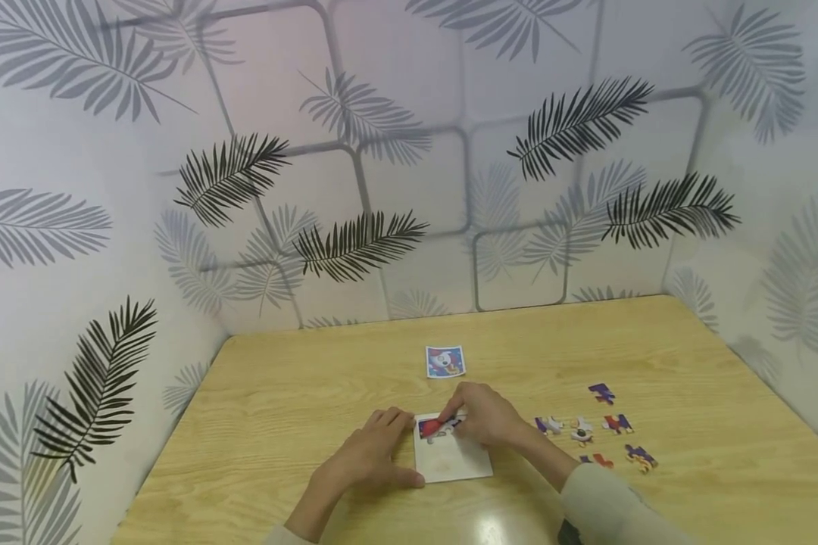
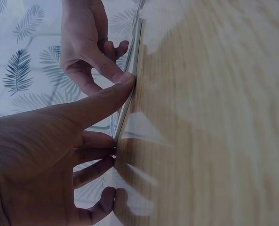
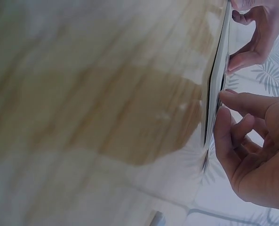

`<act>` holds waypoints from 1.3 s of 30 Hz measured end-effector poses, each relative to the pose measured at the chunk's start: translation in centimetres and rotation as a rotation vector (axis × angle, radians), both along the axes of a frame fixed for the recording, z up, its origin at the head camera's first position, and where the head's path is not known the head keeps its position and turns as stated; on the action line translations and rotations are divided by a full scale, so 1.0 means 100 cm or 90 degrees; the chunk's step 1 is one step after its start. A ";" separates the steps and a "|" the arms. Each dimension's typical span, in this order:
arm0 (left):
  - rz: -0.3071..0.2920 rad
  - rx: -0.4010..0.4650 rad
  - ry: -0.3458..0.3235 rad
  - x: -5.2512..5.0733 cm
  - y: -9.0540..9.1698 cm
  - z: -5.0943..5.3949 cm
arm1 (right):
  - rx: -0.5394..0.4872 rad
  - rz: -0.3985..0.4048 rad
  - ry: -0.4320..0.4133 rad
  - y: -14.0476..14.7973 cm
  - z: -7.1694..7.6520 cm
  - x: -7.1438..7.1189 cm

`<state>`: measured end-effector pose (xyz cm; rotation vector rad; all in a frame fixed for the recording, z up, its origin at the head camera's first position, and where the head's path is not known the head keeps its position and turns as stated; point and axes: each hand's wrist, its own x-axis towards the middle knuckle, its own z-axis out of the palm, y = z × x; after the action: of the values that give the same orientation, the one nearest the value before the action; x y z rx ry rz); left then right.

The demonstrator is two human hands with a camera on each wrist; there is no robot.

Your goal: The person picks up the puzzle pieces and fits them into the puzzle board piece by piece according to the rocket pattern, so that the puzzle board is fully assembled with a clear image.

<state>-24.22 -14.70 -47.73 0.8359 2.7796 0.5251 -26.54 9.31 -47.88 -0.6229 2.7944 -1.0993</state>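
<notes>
A white square puzzle board (image 1: 453,462) lies on the table in the head view. Red, purple and white puzzle pieces (image 1: 431,428) sit in its far left part. My left hand (image 1: 371,453) steadies the board's left side, thumb at the near corner and fingertips along the edge; in the left wrist view that thumb (image 2: 106,101) rests on the rim. My right hand (image 1: 485,415) reaches over the board's far edge, index finger and thumb at a puzzle piece they partly hide. In the right wrist view its fingers (image 3: 245,101) are bent against the board.
Several loose puzzle pieces (image 1: 582,430) are spread on the wooden table (image 1: 300,393) to the right of the board. A small picture card (image 1: 445,362) of a white cartoon character lies behind it. A leaf-patterned curtain (image 1: 409,189) borders the table's back and sides.
</notes>
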 end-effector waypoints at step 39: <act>0.002 0.011 -0.010 -0.001 -0.002 -0.001 | 0.121 0.005 0.087 -0.012 0.003 0.009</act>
<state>-24.34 -14.85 -47.85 0.8271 2.7669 0.5539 -25.66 8.14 -47.62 -0.7119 2.9623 -0.8041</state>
